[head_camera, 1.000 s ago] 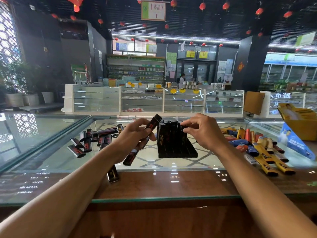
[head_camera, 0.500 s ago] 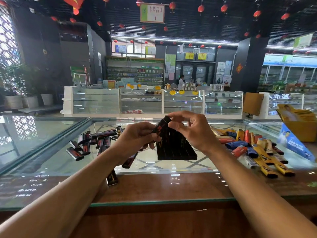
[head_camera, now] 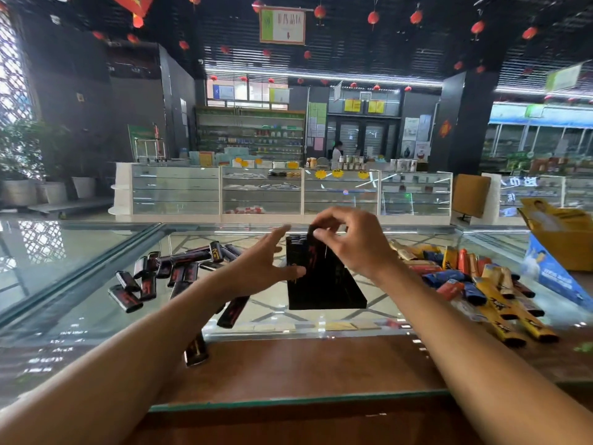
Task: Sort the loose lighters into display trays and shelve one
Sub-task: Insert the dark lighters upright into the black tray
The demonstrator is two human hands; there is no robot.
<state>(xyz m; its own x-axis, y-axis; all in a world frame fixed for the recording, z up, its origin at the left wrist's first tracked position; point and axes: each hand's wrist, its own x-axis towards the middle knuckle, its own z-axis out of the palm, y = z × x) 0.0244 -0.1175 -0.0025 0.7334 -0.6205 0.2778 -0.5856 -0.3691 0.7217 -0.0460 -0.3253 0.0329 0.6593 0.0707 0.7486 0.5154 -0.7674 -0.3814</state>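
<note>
So the right hand (head_camera: pixel 356 248) is pinching one black lighter (head_camera: pixel 312 252) by its top end, standing it upright in the black display tray (head_camera: pixel 327 293) in the middle of the glass bench (head_camera: pixel 80 300). Left hand (head_camera: pixel 260 271) has its fingers (head_camera: pixel 276 234) spread out straight, not gripping anything, thumb right up against the tray's left side. There's a messy pile of loose black lighters (head_camera: pixel 173 268) to the left, and yellow, blue and orange ones (head_camera: pixel 475 284) scattered to the right near a yellow box (head_camera: pixel 564 232).
</note>
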